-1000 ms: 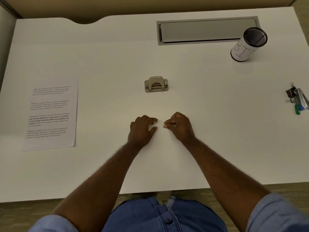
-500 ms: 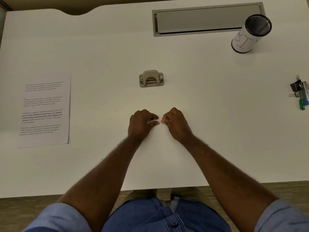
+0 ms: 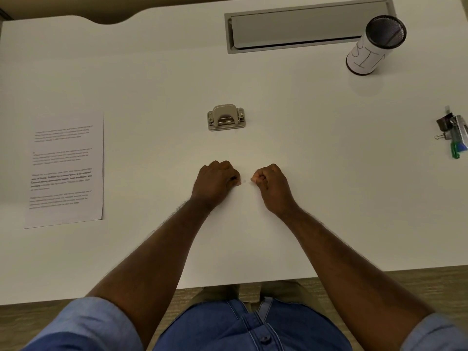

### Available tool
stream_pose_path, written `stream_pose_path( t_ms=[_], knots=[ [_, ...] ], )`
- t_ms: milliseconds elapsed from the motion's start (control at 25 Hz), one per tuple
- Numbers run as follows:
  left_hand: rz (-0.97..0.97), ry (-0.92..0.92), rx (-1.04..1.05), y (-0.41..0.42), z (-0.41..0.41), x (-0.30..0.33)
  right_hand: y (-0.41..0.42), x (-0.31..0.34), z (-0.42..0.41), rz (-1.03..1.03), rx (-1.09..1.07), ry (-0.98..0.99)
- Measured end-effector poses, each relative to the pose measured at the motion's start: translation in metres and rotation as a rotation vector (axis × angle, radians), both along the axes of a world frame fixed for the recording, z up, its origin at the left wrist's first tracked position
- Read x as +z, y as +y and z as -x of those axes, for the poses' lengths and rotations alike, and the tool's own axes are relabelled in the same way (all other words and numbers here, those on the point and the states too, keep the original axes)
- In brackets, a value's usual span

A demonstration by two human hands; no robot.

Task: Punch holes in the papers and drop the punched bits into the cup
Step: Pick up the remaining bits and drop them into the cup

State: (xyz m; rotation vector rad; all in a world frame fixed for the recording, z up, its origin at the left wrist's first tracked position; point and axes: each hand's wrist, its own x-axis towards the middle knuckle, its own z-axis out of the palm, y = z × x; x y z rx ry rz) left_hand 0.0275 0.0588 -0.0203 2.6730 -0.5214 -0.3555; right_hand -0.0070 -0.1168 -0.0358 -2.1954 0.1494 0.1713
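My left hand [image 3: 217, 182] and my right hand [image 3: 272, 186] rest on the white table [image 3: 316, 198] near its front middle, a small gap between them. Both have their fingers curled in. The right thumb and forefinger are pinched together at the tip, seemingly on a tiny pale punched bit. Another tiny punched bit [image 3: 244, 181] lies on the table between the hands. Nothing shows inside the left hand. The grey hole punch [image 3: 226, 117] stands just beyond the hands. A printed paper [image 3: 65, 171] lies at the left. The black mesh cup [image 3: 374, 46] wrapped in white paper stands at the far right.
A grey cable-tray flap [image 3: 304, 24] is set into the table at the back. Binder clips and a green-and-blue item [image 3: 453, 135] lie at the right edge. The table's front edge runs just above my lap.
Both hands have curled tighter into fists and drawn slightly apart, uncovering a tiny bit between them. The camera has tilted, so everything sits a little differently in view.
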Motion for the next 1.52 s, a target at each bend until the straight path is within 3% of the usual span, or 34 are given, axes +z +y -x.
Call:
stream_pose_path(
  t_ms=[280,600,960,1240,1360,1400,1520],
  knots=[
    [-0.033,0.0,-0.066,0.002,0.006,-0.008,0.014,0.0,0.003,0.092,0.012,0.012],
    [0.158,0.069,0.281,0.026,0.019,-0.001,0.032,0.003,0.004,0.114,-0.101,-0.018],
    [0.188,0.083,0.272,0.037,0.029,-0.001,0.051,0.0,0.006,0.424,0.037,-0.038],
    [0.211,0.11,0.267,0.034,0.027,0.001,0.051,-0.005,0.005,0.515,0.116,0.04],
    [0.227,0.11,0.278,0.03,0.026,0.004,0.042,-0.001,0.001,0.331,0.032,0.048],
    [0.253,0.117,0.3,0.028,0.025,0.006,0.038,0.003,-0.001,0.169,-0.066,0.09],
    [0.409,0.136,0.346,0.02,0.02,0.014,0.03,0.019,-0.005,-0.575,-0.379,0.305]
  ],
)
